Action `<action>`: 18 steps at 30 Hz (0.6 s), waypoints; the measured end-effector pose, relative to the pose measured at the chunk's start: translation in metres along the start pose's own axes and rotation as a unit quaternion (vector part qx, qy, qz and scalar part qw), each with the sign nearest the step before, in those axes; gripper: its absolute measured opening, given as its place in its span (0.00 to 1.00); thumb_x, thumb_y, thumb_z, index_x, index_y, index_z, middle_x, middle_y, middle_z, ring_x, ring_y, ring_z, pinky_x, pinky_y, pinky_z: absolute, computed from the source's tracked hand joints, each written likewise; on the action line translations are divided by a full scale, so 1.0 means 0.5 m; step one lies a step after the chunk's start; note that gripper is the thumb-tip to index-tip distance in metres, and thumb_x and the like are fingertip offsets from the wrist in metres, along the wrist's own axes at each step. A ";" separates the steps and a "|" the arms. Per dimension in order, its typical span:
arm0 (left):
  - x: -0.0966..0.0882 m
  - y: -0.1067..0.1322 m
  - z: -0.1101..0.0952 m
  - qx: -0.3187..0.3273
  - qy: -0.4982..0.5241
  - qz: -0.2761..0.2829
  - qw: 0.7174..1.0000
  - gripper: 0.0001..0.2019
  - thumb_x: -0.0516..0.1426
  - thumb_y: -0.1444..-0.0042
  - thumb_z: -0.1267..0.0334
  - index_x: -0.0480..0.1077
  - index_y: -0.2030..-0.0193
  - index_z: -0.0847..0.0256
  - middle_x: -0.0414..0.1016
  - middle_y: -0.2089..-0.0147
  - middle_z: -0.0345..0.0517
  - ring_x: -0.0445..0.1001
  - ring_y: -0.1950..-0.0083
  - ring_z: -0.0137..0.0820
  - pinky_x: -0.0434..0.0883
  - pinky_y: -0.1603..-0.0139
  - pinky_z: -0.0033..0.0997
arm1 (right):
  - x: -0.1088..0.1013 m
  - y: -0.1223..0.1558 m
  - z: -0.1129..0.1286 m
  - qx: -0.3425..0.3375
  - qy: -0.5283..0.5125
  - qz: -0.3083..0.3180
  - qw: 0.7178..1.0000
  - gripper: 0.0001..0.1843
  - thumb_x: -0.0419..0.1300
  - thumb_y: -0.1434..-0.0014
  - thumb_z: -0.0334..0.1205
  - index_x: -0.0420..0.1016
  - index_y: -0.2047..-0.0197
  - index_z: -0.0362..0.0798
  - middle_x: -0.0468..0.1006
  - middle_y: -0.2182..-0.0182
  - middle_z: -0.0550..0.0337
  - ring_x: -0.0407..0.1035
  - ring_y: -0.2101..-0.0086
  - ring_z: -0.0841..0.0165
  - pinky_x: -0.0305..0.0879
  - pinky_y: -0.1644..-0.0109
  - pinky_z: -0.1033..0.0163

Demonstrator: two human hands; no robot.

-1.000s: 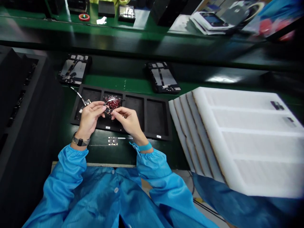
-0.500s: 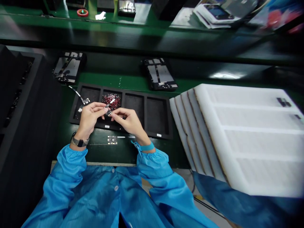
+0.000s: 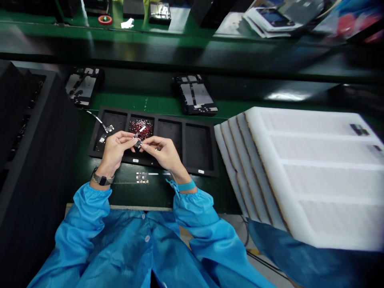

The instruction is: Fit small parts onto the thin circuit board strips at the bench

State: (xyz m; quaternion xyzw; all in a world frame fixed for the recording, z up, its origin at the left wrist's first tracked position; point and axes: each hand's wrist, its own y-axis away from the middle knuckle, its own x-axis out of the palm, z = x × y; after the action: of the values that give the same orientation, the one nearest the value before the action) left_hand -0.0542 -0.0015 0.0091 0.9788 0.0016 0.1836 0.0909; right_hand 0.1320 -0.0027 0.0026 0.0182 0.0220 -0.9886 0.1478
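Note:
Between my two hands is a small circuit board [image 3: 138, 143] with a pale strip sticking up from it. My left hand [image 3: 116, 147] pinches the board from the left, fingers closed. On the board's right edge, my right hand [image 3: 160, 151] pinches with thumb and forefinger. Both hands are over a black compartment tray [image 3: 198, 140]. A pile of tiny red and silver parts [image 3: 140, 127] lies in one compartment just beyond my fingers. In the left compartment rests another small board with a strip [image 3: 108, 128]. More small boards [image 3: 142, 177] lie on the bench before the tray.
A stack of white foam trays [image 3: 270, 160] stands at the right. Black foam trays [image 3: 57, 120] rise at the left. Two stacks of flat dark panels, left [image 3: 82, 88] and right [image 3: 195, 95], sit behind the tray. Above runs a green shelf [image 3: 186, 30] with a red tape roll [image 3: 105, 19].
The board between my fingers has turned slightly, and both hands keep their pinch. The camera view has shifted a little.

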 end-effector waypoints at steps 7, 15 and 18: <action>0.005 0.002 0.003 -0.001 -0.004 -0.002 1.000 0.18 0.77 0.59 0.61 0.77 0.64 0.64 0.82 0.70 0.45 0.77 0.73 0.29 0.73 0.68 0.31 | -0.001 0.001 -0.004 0.011 -0.015 -0.003 1.000 0.24 0.74 0.44 0.62 0.84 0.63 0.48 0.87 0.67 0.54 0.82 0.64 0.61 0.78 0.57 0.56; 0.008 0.002 0.005 -0.003 -0.003 -0.007 1.000 0.18 0.77 0.60 0.61 0.77 0.65 0.64 0.81 0.71 0.44 0.76 0.74 0.29 0.73 0.68 0.30 | -0.001 -0.002 -0.004 0.013 -0.017 -0.004 1.000 0.21 0.74 0.43 0.59 0.84 0.63 0.48 0.87 0.67 0.54 0.81 0.64 0.61 0.77 0.57 0.57; 0.009 0.005 0.003 0.009 -0.007 -0.019 1.000 0.17 0.76 0.59 0.62 0.78 0.65 0.64 0.82 0.69 0.45 0.76 0.73 0.28 0.73 0.68 0.29 | 0.000 -0.001 -0.005 -0.006 0.001 -0.014 1.000 0.19 0.73 0.42 0.57 0.85 0.60 0.49 0.87 0.63 0.54 0.80 0.65 0.63 0.76 0.59 0.59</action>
State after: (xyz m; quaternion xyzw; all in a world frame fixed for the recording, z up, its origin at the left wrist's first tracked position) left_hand -0.0497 -0.0041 0.0098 0.9806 0.0207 0.1750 0.0859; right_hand 0.1319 -0.0021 0.0000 0.0183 0.0281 -0.9904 0.1339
